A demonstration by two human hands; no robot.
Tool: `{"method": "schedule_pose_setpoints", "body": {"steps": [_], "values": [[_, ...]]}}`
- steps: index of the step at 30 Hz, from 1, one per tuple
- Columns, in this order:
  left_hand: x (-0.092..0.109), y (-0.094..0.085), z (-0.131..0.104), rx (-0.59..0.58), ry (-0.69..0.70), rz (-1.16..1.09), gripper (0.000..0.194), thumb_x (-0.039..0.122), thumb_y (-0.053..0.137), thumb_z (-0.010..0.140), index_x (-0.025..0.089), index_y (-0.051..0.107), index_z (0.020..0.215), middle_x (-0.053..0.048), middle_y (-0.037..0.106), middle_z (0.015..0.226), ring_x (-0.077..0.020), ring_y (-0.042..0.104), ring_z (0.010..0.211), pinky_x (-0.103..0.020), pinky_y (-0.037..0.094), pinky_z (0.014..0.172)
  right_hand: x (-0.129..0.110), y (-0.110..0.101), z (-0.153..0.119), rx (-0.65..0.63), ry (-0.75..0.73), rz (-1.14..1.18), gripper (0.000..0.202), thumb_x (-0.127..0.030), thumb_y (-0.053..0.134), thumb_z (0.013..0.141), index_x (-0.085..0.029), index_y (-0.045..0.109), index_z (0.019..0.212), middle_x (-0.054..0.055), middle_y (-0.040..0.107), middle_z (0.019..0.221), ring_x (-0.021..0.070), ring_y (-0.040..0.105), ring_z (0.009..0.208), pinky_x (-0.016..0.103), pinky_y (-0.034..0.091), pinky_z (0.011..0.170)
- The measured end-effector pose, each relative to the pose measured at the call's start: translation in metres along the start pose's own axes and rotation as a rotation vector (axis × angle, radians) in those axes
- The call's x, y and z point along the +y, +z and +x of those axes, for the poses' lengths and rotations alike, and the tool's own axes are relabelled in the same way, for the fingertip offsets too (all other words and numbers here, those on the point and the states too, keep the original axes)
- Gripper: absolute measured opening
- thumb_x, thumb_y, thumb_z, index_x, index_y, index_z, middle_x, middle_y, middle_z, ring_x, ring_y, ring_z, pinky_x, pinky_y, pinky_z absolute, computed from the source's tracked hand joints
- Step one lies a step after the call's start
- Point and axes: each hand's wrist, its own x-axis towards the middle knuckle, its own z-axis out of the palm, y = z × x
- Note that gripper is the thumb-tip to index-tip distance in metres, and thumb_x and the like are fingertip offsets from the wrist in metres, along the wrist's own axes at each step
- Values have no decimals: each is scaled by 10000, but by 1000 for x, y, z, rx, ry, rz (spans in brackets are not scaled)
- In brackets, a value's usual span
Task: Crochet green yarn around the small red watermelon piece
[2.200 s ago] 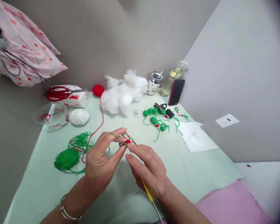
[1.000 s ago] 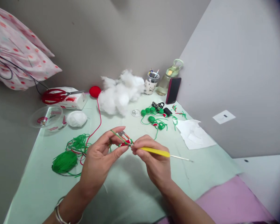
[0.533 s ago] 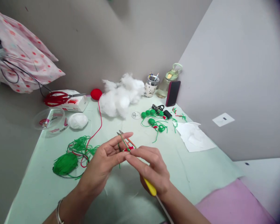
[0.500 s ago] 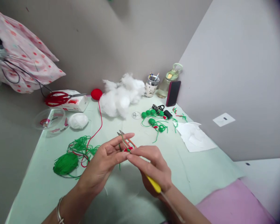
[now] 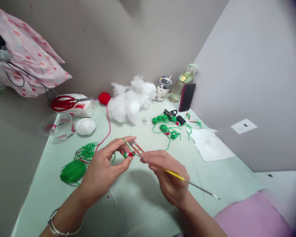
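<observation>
A small red, white and green crocheted piece (image 5: 130,154) is pinched between the thumb and fingers of my left hand (image 5: 105,163), and a green yarn strand runs over its forefinger. My right hand (image 5: 169,172) grips a crochet hook (image 5: 175,174) with a yellow handle; its front tip meets the piece, and its metal rear end points down to the right. Just behind the fingertips lie small scissors (image 5: 137,146) with orange handles, partly hidden. To the left sits a green yarn ball (image 5: 73,171) with loose strands beside it.
White stuffing (image 5: 132,100) and a red yarn ball (image 5: 104,98) lie at the back. Green crocheted pieces (image 5: 163,127) are right of centre. Large red scissors (image 5: 64,103) rest on a box at the back left. A phone (image 5: 187,97) and bottle (image 5: 179,88) stand at the back right.
The crochet hook has swung from pointing steeply down to a flatter angle. Both hands have turned, and the crocheted piece shows more clearly, slightly further left. The view has shifted a little.
</observation>
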Motion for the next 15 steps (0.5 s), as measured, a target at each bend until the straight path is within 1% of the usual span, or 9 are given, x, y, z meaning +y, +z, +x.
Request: {"method": "schedule_pose_setpoints", "body": {"steps": [4,6,7,9,11,13,15], "values": [[5,1,1,41,109,114,362,150,631,824,286,725,1147,33,582,819,-133,603,815,-296,482,911,-5,-2,3,31,112,41,347,-50,542,957,-256,705,1184,43,741,967,170,687,917,334,572,806],[5,1,1,43,130,132,372,131,627,819,279,728,1145,32,586,821,-130,601,804,-292,487,904,-5,-2,4,64,190,90,283,-91,551,968,-239,727,1132,36,729,884,165,686,856,325,567,780],[4,2,1,44,130,130,375,129,630,818,280,730,1146,32,584,823,-129,597,805,-287,483,902,-5,-2,5,83,226,127,261,-108,553,973,-236,734,1111,37,725,873,163,687,828,326,567,768],[2,3,1,45,104,94,378,140,648,824,296,730,1157,32,579,833,-123,584,816,-270,471,887,-4,-1,6,124,268,217,238,-137,552,981,-239,743,1080,41,720,897,160,690,786,333,573,749],[-1,4,1,30,40,1,381,172,679,832,320,725,1180,32,577,848,-117,571,825,-247,464,855,-3,0,6,153,283,280,230,-153,552,983,-246,745,1067,47,713,935,159,692,769,339,577,735],[-4,5,1,-11,-50,-143,399,214,709,838,332,707,1219,30,587,849,-112,568,811,-223,471,791,-4,0,7,165,276,288,230,-154,553,983,-249,744,1069,52,709,947,163,692,778,342,574,734],[-7,6,1,-60,-126,-282,423,251,725,845,336,684,1258,28,613,857,-100,564,756,-200,477,715,-6,-1,7,161,263,251,236,-146,551,981,-247,743,1075,54,709,936,166,691,786,343,567,739]]}}
